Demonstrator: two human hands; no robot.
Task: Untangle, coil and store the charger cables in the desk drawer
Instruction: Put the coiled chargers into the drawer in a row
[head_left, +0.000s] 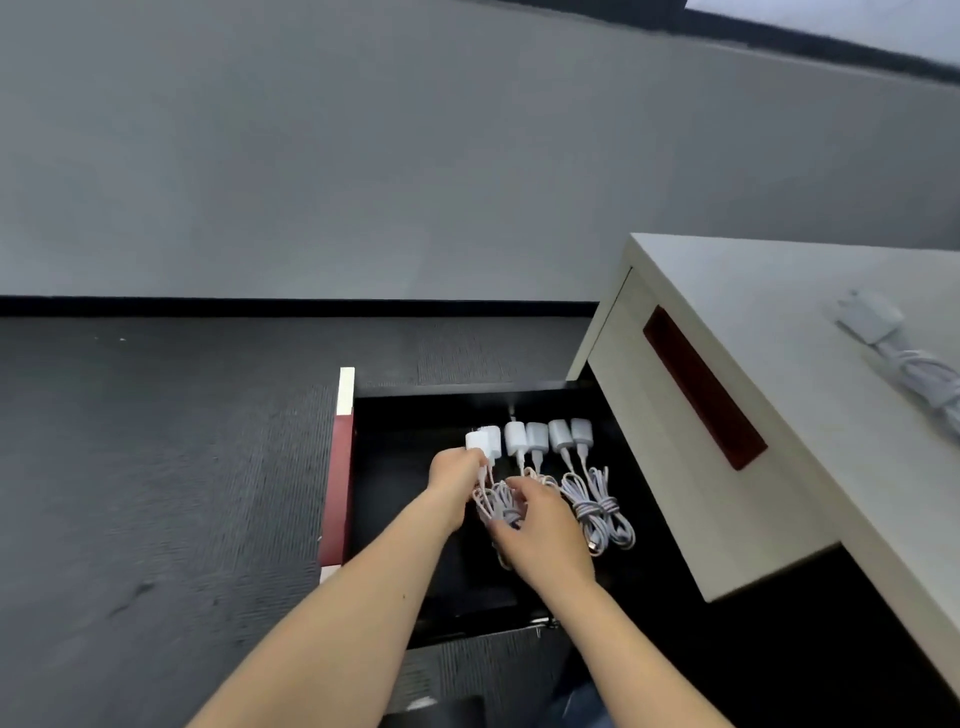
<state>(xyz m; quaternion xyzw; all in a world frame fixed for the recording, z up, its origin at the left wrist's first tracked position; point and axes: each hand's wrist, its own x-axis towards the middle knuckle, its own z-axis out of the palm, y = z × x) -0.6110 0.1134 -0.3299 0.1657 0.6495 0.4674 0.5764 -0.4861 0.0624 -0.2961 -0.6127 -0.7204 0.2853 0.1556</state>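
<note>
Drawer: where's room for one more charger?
Bare floor of the open black drawer lies between its red end panel and the left hand, which grips a white charger plug. Right of that is crowded: a row of white chargers with coiled cables, and the right hand holding one white cable coil.

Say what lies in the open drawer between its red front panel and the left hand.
Nothing: the head view shows only bare black drawer floor between the red front panel and the left hand gripping a charger.
</note>
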